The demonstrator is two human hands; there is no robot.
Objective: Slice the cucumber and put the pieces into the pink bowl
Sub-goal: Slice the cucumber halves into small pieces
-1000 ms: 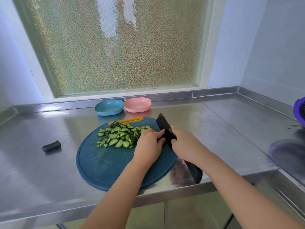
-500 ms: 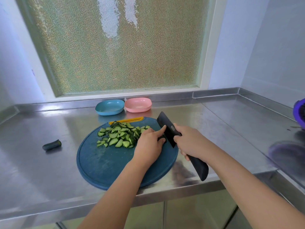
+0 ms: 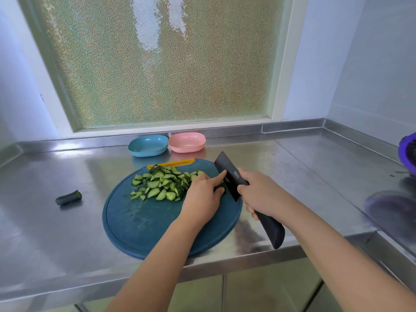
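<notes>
Cucumber end [image 3: 68, 197], a dark stub, lies alone on the steel counter [image 3: 45, 221] at the left of the frame, well apart from the round blue cutting board [image 3: 139, 226]. Sliced cucumber pieces [image 3: 161, 186] are heaped on the board's upper half. Behind it, near the window ledge, a blue bowl [image 3: 148, 145] and the pink bowl [image 3: 187, 142] sit side by side, the pink one holding nothing I can see. Right of the heap, the left hand [image 3: 202, 199] has its fingers curled down on a last bit of cucumber [image 3: 220, 188], knuckle against the black cleaver [image 3: 229, 175]. The right hand [image 3: 262, 193] is wrapped tight around the cleaver's handle. A purple object [image 3: 408, 152] shows at the far right edge.
</notes>
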